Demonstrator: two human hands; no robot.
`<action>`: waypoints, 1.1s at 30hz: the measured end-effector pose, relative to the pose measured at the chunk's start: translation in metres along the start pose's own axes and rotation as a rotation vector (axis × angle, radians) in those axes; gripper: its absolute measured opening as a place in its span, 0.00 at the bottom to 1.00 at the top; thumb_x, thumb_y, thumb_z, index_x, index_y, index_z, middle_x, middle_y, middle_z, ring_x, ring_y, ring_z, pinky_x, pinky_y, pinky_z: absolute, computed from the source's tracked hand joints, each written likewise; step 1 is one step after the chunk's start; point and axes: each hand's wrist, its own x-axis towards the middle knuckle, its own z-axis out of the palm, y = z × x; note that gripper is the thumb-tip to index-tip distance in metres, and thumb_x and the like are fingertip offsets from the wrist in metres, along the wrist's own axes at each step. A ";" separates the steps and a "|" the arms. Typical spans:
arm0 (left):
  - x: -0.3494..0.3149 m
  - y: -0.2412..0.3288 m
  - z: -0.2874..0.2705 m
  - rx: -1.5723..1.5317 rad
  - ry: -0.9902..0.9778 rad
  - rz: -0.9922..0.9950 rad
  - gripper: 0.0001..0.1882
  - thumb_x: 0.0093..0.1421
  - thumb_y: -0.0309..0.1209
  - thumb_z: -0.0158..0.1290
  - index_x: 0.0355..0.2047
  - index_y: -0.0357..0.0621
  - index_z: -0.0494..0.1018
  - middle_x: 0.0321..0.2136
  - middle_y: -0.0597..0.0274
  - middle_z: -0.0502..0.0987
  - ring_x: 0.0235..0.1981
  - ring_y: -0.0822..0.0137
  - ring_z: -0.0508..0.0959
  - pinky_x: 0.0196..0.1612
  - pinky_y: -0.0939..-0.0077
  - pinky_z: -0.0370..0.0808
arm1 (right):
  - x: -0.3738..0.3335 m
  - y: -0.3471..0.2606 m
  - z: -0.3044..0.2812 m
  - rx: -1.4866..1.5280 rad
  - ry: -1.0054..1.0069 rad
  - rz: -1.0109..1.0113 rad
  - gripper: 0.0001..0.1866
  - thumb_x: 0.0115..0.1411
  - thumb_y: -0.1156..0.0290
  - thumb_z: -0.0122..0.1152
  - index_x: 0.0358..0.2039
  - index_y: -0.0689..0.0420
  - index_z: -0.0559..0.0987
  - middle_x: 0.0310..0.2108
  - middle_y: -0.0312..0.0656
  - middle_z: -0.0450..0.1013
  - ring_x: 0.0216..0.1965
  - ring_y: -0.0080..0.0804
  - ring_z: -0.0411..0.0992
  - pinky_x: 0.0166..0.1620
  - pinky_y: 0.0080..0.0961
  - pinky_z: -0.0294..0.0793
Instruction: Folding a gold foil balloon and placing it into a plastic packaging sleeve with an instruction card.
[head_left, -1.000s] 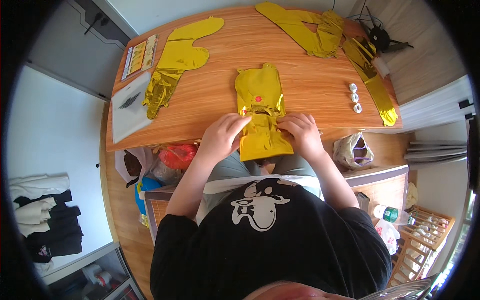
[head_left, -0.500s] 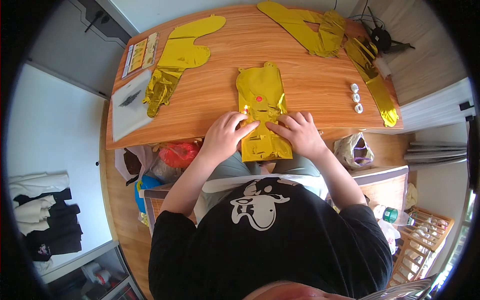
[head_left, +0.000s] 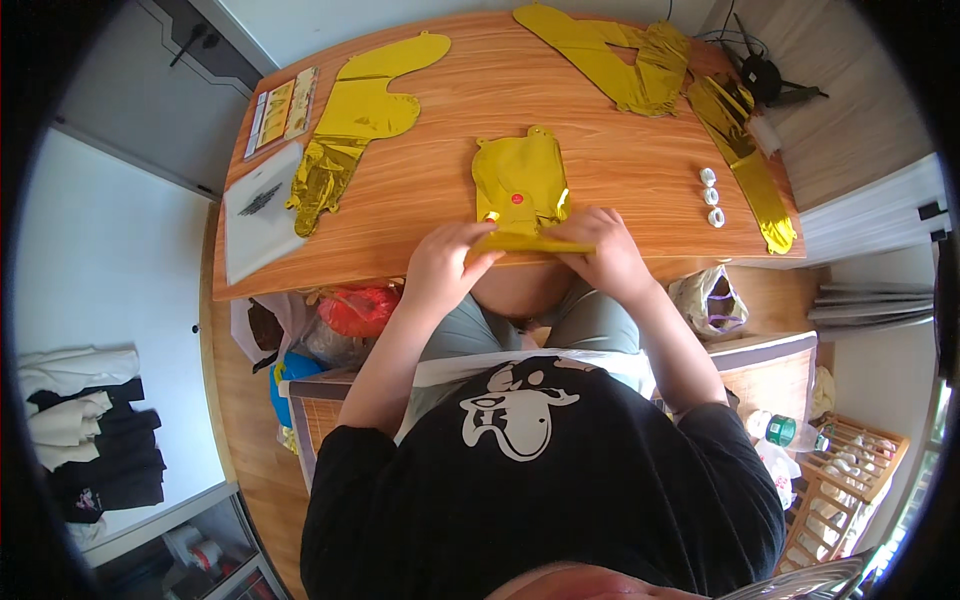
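Observation:
A gold foil balloon (head_left: 519,178), flat and uninflated, lies on the wooden table in front of me, with a small red round mark on it. Its near part is lifted and folded up at the table's front edge. My left hand (head_left: 447,262) is closed on the left end of that fold, thumb toward the middle. My right hand (head_left: 603,252) grips the fold's right end, its fingers slightly blurred. The underside of the fold and the fingertips behind it are hidden.
More flat gold foil balloons lie at the left (head_left: 375,95), far right (head_left: 625,60) and right edge (head_left: 750,175). Three white rolls (head_left: 711,196) stand in a row. At left are a printed card (head_left: 282,110) and a clear plastic bag (head_left: 258,212). Bags sit below the table.
The balloon's near part, which hung flat over the table edge toward my lap, is now raised and folded away from me. Both hands have closed on its ends.

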 end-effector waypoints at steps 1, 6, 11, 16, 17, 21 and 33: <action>0.000 -0.001 0.000 -0.001 -0.001 0.002 0.18 0.57 0.34 0.66 0.47 0.45 0.79 0.34 0.55 0.81 0.38 0.49 0.81 0.44 0.59 0.78 | 0.004 0.003 0.000 -0.001 0.001 0.001 0.13 0.58 0.67 0.70 0.44 0.51 0.86 0.39 0.39 0.81 0.43 0.42 0.76 0.50 0.39 0.73; 0.004 -0.007 0.009 -0.154 0.065 -0.255 0.29 0.61 0.38 0.67 0.60 0.45 0.71 0.32 0.54 0.85 0.31 0.54 0.85 0.33 0.64 0.79 | 0.033 0.007 -0.002 0.259 -0.080 0.540 0.23 0.58 0.59 0.76 0.45 0.62 0.80 0.29 0.48 0.79 0.30 0.42 0.77 0.37 0.35 0.76; 0.015 -0.011 0.007 -0.144 0.015 -0.378 0.41 0.60 0.36 0.67 0.70 0.48 0.61 0.33 0.56 0.86 0.27 0.58 0.84 0.32 0.65 0.78 | 0.047 0.020 0.004 0.255 -0.124 0.621 0.25 0.57 0.57 0.76 0.44 0.64 0.80 0.29 0.47 0.79 0.29 0.39 0.76 0.36 0.34 0.75; 0.026 -0.005 0.000 -0.167 0.001 -0.398 0.38 0.61 0.33 0.67 0.69 0.45 0.62 0.33 0.56 0.85 0.30 0.62 0.84 0.37 0.68 0.78 | 0.058 0.013 -0.003 0.277 -0.178 0.689 0.26 0.56 0.55 0.76 0.43 0.65 0.81 0.30 0.49 0.80 0.31 0.40 0.78 0.36 0.35 0.75; 0.028 -0.004 -0.002 -0.192 -0.037 -0.463 0.37 0.62 0.31 0.66 0.69 0.44 0.63 0.33 0.56 0.85 0.34 0.65 0.85 0.40 0.71 0.78 | 0.060 0.010 -0.005 0.273 -0.179 0.691 0.26 0.55 0.55 0.77 0.42 0.65 0.81 0.30 0.49 0.80 0.31 0.41 0.78 0.37 0.35 0.75; 0.031 -0.009 0.000 -0.173 -0.018 -0.433 0.34 0.62 0.32 0.66 0.67 0.43 0.66 0.33 0.55 0.85 0.34 0.63 0.84 0.40 0.69 0.78 | 0.062 0.011 -0.004 0.289 -0.186 0.682 0.26 0.55 0.54 0.76 0.42 0.65 0.81 0.31 0.50 0.80 0.32 0.42 0.79 0.37 0.36 0.75; 0.055 -0.019 -0.014 -0.102 -0.238 -0.557 0.30 0.58 0.36 0.69 0.57 0.39 0.71 0.31 0.52 0.84 0.34 0.55 0.85 0.39 0.64 0.79 | 0.059 0.015 0.007 0.235 -0.128 0.673 0.26 0.53 0.55 0.77 0.42 0.64 0.83 0.32 0.51 0.80 0.34 0.47 0.79 0.39 0.38 0.76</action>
